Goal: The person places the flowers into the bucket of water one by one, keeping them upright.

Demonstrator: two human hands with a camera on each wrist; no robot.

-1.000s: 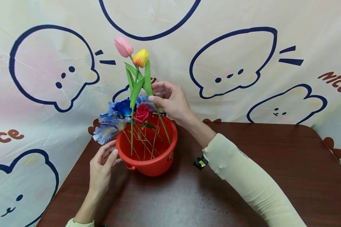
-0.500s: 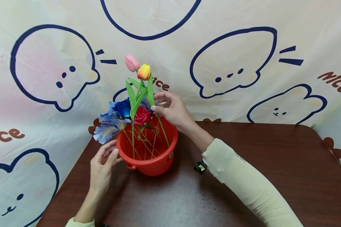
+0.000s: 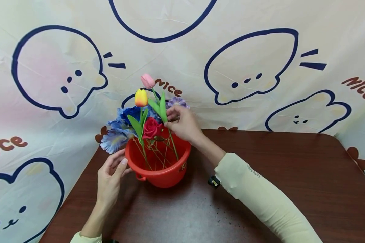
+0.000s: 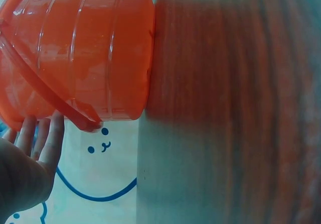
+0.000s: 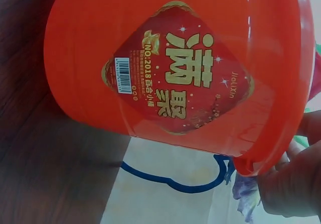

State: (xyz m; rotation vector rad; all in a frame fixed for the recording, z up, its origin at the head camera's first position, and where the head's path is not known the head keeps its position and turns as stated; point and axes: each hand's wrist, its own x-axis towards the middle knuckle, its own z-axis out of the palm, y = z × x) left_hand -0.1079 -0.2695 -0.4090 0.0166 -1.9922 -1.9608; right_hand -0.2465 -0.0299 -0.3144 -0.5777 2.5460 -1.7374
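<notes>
A red plastic bucket (image 3: 162,179) stands upright on the table, holding several artificial flowers. At its left side, my left hand (image 3: 109,175) rests against the rim; the left wrist view shows its fingers (image 4: 52,143) fairly straight along the bucket wall. My right hand (image 3: 184,125) is over the far right rim, pinching the pink tulip (image 3: 147,81) low on its leaf and stem. The yellow-orange tulip (image 3: 141,98) leans left in the bucket beside a red rose (image 3: 152,128). Blue flowers (image 3: 115,140) spill over the left rim, and a purple flower (image 3: 177,102) shows behind my right hand.
The dark wooden table (image 3: 261,162) extends to the right, with small dark specks near its front. A pale cartoon-printed cloth (image 3: 176,60) hangs behind it. A black device (image 3: 214,181) is under my right cuff. The bucket's label (image 5: 178,73) faces the right wrist.
My right hand has lowered the tulips into the bucket. The yellow tulip has separated from the pink one and tipped left, and the purple flower has come into view. My left hand stays put.
</notes>
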